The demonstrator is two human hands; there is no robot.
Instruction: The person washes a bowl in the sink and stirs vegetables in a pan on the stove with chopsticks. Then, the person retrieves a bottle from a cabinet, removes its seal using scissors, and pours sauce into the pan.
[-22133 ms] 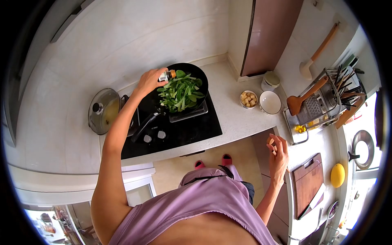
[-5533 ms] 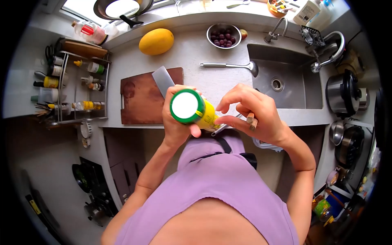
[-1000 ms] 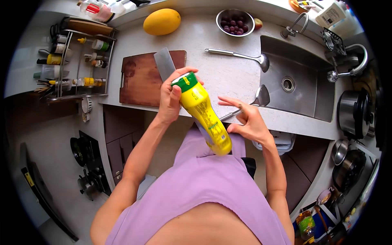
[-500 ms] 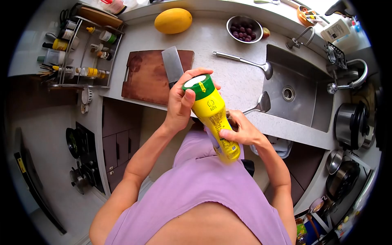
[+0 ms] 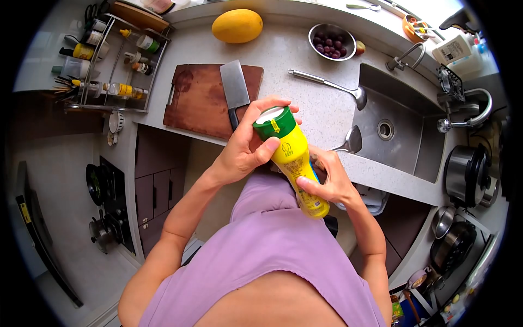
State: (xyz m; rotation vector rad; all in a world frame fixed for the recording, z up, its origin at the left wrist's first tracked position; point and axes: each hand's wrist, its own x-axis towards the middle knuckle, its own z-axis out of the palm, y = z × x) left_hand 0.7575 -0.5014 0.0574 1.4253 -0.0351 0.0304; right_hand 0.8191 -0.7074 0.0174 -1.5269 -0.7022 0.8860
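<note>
A yellow bottle with a green cap (image 5: 294,158) is held between both hands in front of my body, its cap up and to the left. My left hand (image 5: 245,141) is wrapped round the bottle at the green cap. Lower down, my right hand (image 5: 328,179) grips the bottle, thumb across its front. Behind my left hand, a cleaver (image 5: 235,84) lies on the wooden cutting board (image 5: 190,103), its handle toward me. A metal spatula (image 5: 353,140) rests on the counter beyond my right hand, its handle partly hidden.
On the counter (image 5: 283,49) are a yellow melon (image 5: 237,25), a bowl of dark round fruit (image 5: 331,42) and a ladle (image 5: 332,85). A sink (image 5: 400,117) is at right, a bottle rack (image 5: 117,71) at left. The stove (image 5: 115,204) stands at lower left.
My right hand, apart from the bottle a second ago, has closed on its lower part. Both hands and the bottle have shifted right in view. The two small wooden-looking pieces seen earlier in my right hand no longer show.
</note>
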